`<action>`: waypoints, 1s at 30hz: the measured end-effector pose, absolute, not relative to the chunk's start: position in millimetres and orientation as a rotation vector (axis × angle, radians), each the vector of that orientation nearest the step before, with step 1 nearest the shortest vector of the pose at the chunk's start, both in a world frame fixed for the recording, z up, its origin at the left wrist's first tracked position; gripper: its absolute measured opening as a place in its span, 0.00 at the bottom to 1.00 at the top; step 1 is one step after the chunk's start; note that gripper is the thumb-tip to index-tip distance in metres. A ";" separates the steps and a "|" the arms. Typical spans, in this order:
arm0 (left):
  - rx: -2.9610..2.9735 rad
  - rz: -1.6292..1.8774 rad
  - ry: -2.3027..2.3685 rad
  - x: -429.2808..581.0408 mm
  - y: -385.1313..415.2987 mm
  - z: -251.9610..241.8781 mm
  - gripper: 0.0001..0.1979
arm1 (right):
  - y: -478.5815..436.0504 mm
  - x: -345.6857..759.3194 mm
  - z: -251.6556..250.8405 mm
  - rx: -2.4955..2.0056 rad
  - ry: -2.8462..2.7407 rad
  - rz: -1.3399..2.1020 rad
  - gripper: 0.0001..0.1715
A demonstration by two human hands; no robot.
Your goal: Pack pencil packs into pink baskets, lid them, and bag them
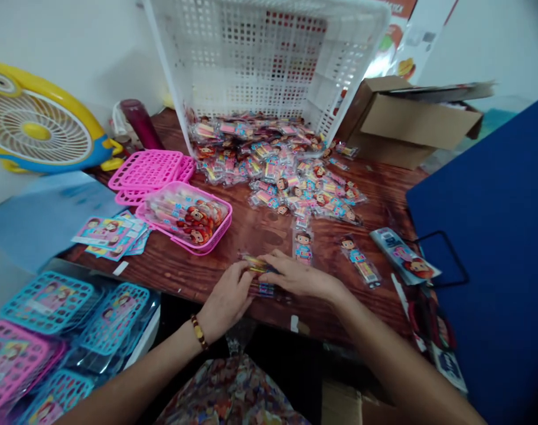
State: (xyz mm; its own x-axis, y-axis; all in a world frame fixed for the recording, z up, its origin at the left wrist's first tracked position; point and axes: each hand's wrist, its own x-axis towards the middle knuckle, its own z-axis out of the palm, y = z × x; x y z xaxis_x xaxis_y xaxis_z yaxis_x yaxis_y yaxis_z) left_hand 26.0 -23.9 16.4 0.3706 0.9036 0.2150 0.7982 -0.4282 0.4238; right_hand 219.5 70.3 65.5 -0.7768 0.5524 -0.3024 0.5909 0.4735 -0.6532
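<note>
Near the table's front edge, both hands close around a small stack of clear plastic packets [265, 289] with coloured contents. My left hand [228, 295], with a beaded bracelet at the wrist, grips the stack's left side. From the right, my right hand [293, 274] bends its fingers over the top; the stack is partly hidden by them. Just beyond the right hand lies a packet with a cartoon figure [303, 247], and another figure packet [359, 260] lies further right. To the left, a pink basket [211, 239] holds several larger packets with red-haired figures.
A white plastic crate [171, 77] lies tipped, with a heap of small packets [269, 165] spilling from it. Pink baskets [147, 168], cards [107, 233] and a yellow fan [38, 127] are left. At right stand a cardboard box [414, 121], a blue panel [494, 248] and scissors [428, 321].
</note>
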 end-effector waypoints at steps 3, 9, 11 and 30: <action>2.353 0.696 1.611 26.9 -24.8 12.3 0.19 | 63.4 220.4 71.2 1.020 2.590 -1.202 0.31; 2.185 0.890 1.560 21.8 -21.0 4.9 0.33 | 40.8 199.3 68.7 1.199 2.591 -0.653 0.40; 2.078 0.918 1.489 16.7 -17.0 1.3 0.40 | 37.4 195.9 66.0 1.187 2.598 -0.590 0.32; 1.952 1.325 1.823 -23.8 -47.7 16.1 0.33 | 56.5 213.5 47.5 1.398 2.629 -0.818 0.23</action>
State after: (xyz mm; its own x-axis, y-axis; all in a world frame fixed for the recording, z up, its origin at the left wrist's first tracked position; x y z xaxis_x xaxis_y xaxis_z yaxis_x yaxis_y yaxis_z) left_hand -23.8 -47.7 16.1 -0.1353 0.8666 0.4803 0.7243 -0.2443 0.6447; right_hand 213.5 56.5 47.5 -0.5887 0.7562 -0.2854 0.7847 0.4501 -0.4262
